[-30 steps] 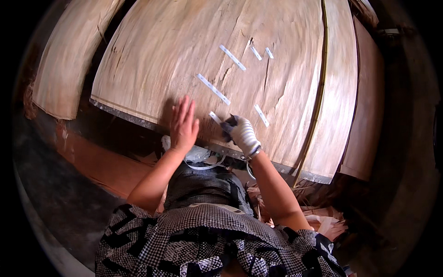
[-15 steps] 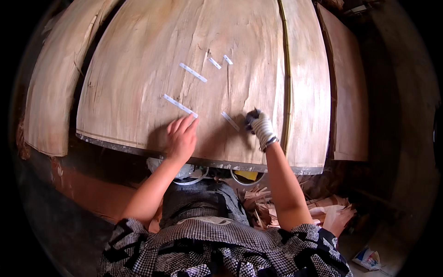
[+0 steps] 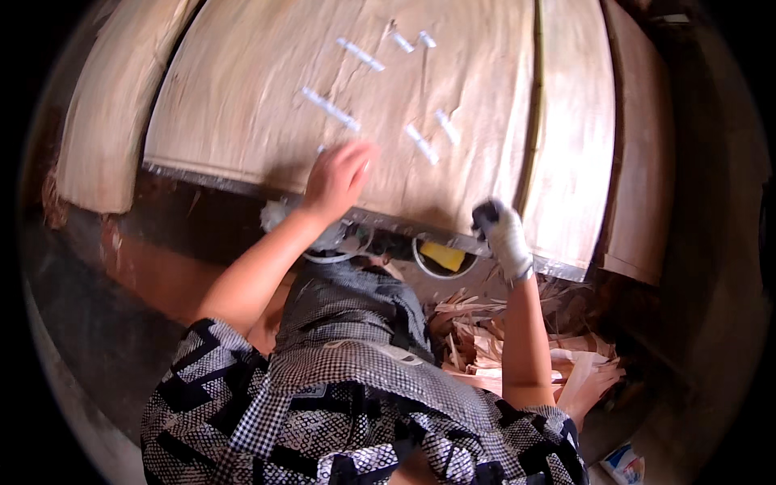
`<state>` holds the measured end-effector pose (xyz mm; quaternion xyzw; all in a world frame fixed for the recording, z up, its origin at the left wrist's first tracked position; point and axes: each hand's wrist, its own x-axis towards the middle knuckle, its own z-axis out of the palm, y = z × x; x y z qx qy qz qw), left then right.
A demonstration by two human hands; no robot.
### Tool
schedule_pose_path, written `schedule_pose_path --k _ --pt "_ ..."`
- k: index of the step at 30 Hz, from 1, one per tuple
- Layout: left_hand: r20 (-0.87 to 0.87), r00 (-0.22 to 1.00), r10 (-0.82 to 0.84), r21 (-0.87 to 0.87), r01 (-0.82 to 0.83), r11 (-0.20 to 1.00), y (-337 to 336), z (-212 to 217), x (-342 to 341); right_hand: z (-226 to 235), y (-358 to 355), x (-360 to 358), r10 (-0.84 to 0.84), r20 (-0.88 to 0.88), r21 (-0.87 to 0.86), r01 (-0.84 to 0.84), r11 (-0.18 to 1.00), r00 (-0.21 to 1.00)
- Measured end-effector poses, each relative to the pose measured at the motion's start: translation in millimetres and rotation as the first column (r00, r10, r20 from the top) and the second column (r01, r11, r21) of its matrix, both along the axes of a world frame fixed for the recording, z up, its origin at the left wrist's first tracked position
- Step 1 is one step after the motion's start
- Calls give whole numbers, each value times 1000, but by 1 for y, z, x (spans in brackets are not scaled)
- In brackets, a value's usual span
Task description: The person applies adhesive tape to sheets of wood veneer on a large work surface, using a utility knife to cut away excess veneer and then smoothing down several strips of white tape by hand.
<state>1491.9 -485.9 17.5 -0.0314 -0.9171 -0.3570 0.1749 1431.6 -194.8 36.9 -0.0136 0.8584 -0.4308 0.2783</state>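
Observation:
A large pale wood veneer sheet [image 3: 242, 97] lies before me, with several short white perforated tape strips on it. My bare left hand [image 3: 338, 179] hovers at the near part of the sheet, fingers bunched and slightly blurred. Just beyond it lies a long tape strip [image 3: 330, 109], and the tip of another strip [image 3: 321, 149] shows beside the hand. My right hand [image 3: 503, 234], in a white glove with dark fingertips, is curled closed at the sheet's near edge. Whatever it grips is hidden. Two short strips, one [image 3: 422, 145] left of the other [image 3: 447, 127], lie beyond it.
A bamboo-like strip [image 3: 536, 105] runs lengthwise along the sheet's right side. More veneer sheets [image 3: 121, 113] flank it. Under the near edge stand a bucket with a yellow object [image 3: 442, 257] and a white-rimmed container [image 3: 331, 242]. Veneer scraps [image 3: 485, 331] litter the floor.
My view has shifted, so the sheet sits higher in the picture. My right hand has pulled back to the near edge, and a short strip now shows where it was. My left hand has left the long strip's end.

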Motion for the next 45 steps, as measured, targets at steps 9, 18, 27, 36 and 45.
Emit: schedule_pose_path --k 9,18,27,36,45 --pt "583 799 -146 -607 548 576 -57 -113 191 -44 9 197 344 96 3 -345 938 934" --pt "270 711 -649 94 651 753 3 -7 198 21 -98 218 596 -28 76 -593 802 802" --pt "333 721 -608 -36 654 756 1 3 232 12 -73 258 492 -281 179 -458 871 824" --pt "493 766 -413 28 460 887 -21 9 204 -21 -56 269 55 187 -144 -28 989 981" --pt "435 383 -815 856 106 506 107 -77 130 -34 -18 180 -289 665 -495 696 521 689"
